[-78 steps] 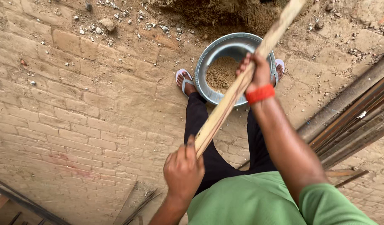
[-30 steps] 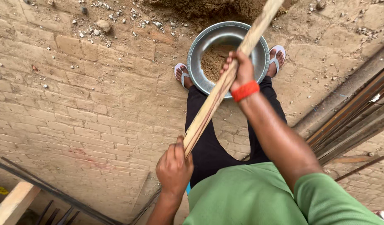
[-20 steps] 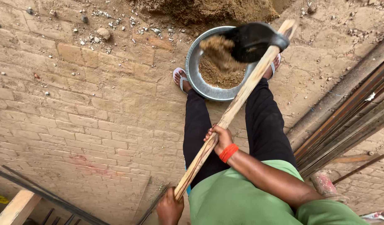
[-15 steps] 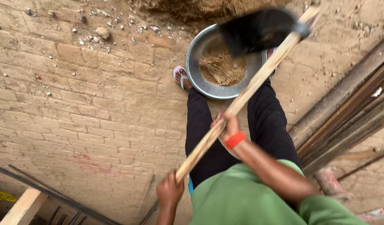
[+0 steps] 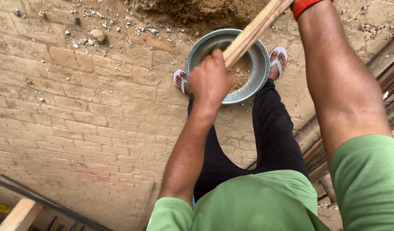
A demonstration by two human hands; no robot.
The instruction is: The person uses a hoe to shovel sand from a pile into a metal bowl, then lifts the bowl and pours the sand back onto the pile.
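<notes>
My left hand point(image 5: 210, 79) is shut around the near end of a long wooden handle point(image 5: 252, 32), right above a round metal basin point(image 5: 192, 60). The handle slants up to the right and leaves the picture at the top, so the tool's blade is hidden. My right arm reaches along it. Only its wrist with a red band point(image 5: 306, 5) shows, and the hand itself is cut off by the top edge. The basin stands on the brick ground between my sandalled feet and holds some sand point(image 5: 244, 75).
A heap of sandy soil point(image 5: 205, 9) lies just beyond the basin, with loose stones point(image 5: 96, 34) scattered to its left. Metal rods and bars point(image 5: 391, 92) lie along the right side. A wooden plank point(image 5: 17, 214) and a dark rod sit at the bottom left.
The dark blade that tipped sand over the basin has swung forward out of view. My left hand has moved from near my body to above the basin, and my right hand has gone past the top edge.
</notes>
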